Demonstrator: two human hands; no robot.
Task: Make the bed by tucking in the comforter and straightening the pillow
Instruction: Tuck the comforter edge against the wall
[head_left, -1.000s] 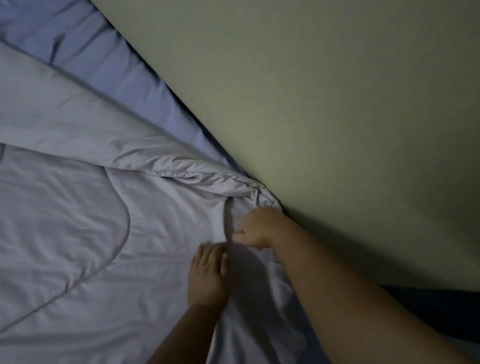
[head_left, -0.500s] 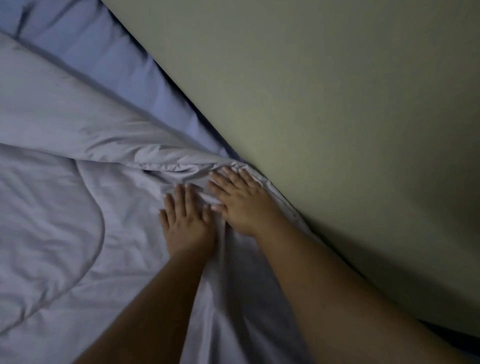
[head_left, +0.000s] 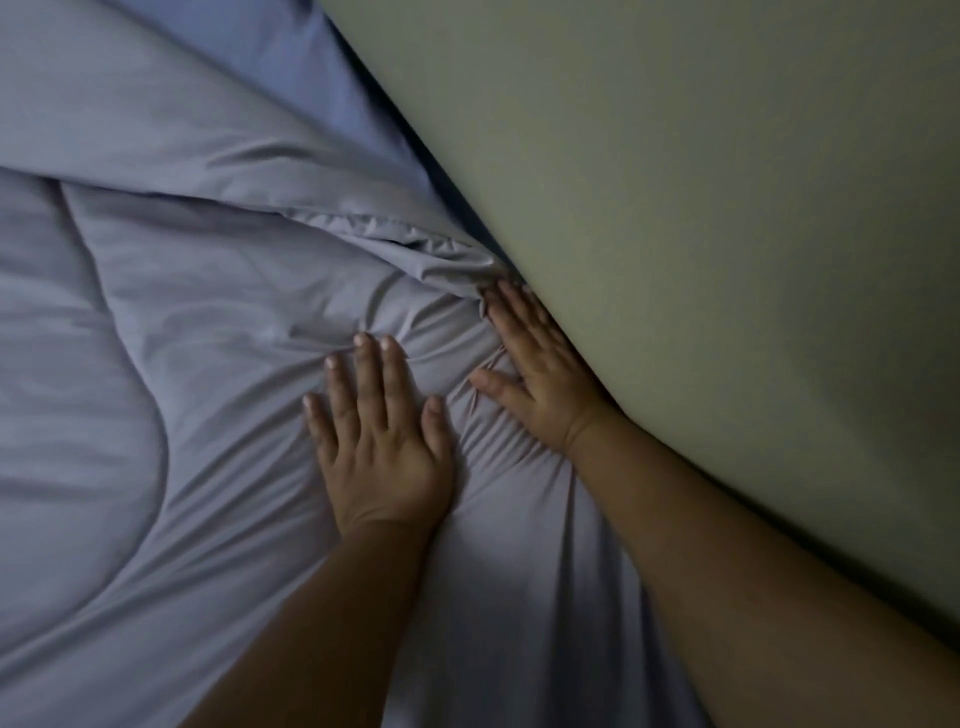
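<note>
Comforter (head_left: 218, 322) edge is bunching at 12 o'clock from right hand (head_left: 540, 379), running along wall (head_left: 701, 234); right hand nearer, left hand (head_left: 382, 447) both lying flat, open, gripping nothing.

— Where do the hands sit?

— Both lie flat on the comforter (head_left: 218, 364). The left hand (head_left: 382, 447) is near the middle; the right hand (head_left: 540, 384) is just to its right, against the wall (head_left: 701, 234).

— And the wall?

— It fills the right side, running from the top middle down to the lower right. The comforter spreads across the left and bottom, its edge meeting the wall.

— Anything behind the comforter?

— A sheet (head_left: 306, 67) lies beyond it at the top, between the comforter's folded edge and the wall. The fold bunches just ahead of the right hand's fingertips (head_left: 501, 291).
</note>
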